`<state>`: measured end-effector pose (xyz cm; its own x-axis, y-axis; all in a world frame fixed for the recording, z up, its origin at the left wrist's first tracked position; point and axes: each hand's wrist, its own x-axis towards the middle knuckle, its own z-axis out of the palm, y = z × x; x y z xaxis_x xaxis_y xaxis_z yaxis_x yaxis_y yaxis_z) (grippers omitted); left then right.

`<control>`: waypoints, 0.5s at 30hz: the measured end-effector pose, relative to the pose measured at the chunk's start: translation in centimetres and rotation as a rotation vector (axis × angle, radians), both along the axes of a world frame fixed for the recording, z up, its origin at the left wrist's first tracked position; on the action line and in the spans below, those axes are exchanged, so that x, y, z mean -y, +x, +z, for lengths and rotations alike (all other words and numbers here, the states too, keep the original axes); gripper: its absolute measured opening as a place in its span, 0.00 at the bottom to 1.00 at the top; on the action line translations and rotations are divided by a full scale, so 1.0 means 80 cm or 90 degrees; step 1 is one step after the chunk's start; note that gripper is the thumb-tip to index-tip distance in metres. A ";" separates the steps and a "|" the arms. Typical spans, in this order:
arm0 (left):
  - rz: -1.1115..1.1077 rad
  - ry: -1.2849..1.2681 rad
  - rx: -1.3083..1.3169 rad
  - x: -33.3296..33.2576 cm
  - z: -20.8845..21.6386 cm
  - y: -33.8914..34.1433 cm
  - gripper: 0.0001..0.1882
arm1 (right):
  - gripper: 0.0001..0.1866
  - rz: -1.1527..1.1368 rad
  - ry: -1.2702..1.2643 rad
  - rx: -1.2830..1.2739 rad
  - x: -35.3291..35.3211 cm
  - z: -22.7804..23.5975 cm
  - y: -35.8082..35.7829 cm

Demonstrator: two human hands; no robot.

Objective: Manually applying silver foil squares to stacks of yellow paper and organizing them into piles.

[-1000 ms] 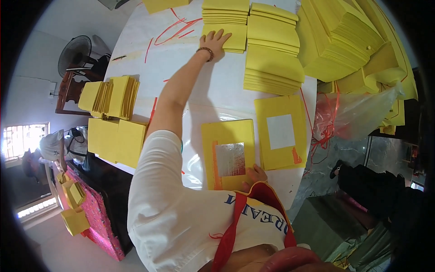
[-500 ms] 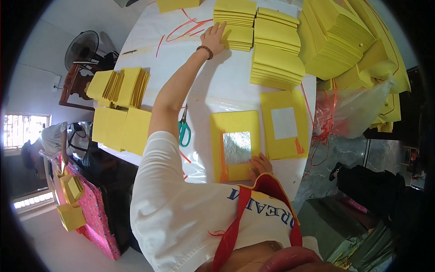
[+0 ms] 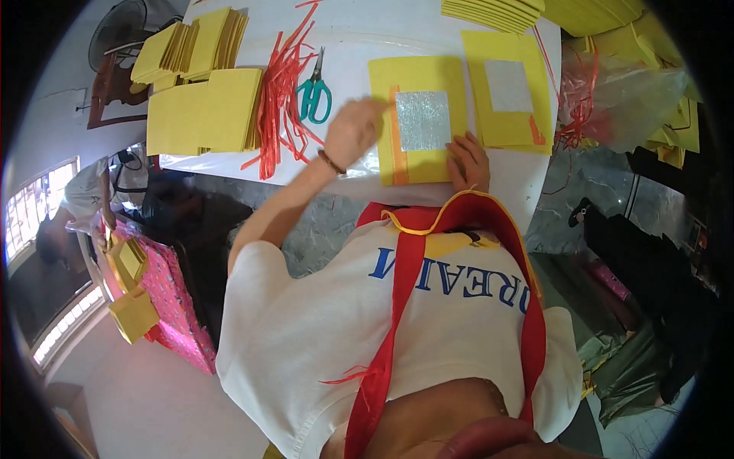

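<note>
In front of me lies a yellow paper sheet or thin stack, with a silvery rectangle on it and an orange strip along its left side. My right hand rests on its lower right edge, fingers stretched out and lying flat. Over the left edge hovers my left hand, wearing a beaded bracelet; motion smears its fingers, so a hold on anything cannot be made out. Green-handled scissors lie left of that hand, beside a bundle of red plastic strips.
To the right lies another yellow sheet with a white rectangle. Folded yellow stacks stand at the left and far edge. A clear plastic bag hangs off the right side. Another person is at far left.
My left hand has come back from the far yellow stacks to the near sheet's left edge. My right hand stays on the sheet. The view has shifted, and the red strips now show.
</note>
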<state>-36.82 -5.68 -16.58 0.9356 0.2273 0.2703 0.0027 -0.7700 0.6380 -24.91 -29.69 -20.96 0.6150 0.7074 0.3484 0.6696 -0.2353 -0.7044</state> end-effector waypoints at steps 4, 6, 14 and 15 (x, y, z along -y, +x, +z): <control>-0.122 0.155 0.001 0.077 0.010 -0.039 0.18 | 0.13 -0.001 -0.018 -0.025 0.005 -0.007 -0.005; -0.100 0.178 -0.009 0.087 -0.004 -0.051 0.20 | 0.13 -0.001 -0.016 -0.031 0.003 -0.002 -0.007; -0.062 -0.085 -0.005 0.069 -0.008 -0.044 0.07 | 0.14 0.021 0.021 -0.276 0.010 0.015 0.004; -0.046 -0.173 -0.028 0.066 -0.009 -0.044 0.07 | 0.18 0.015 0.038 -0.341 0.010 0.020 0.004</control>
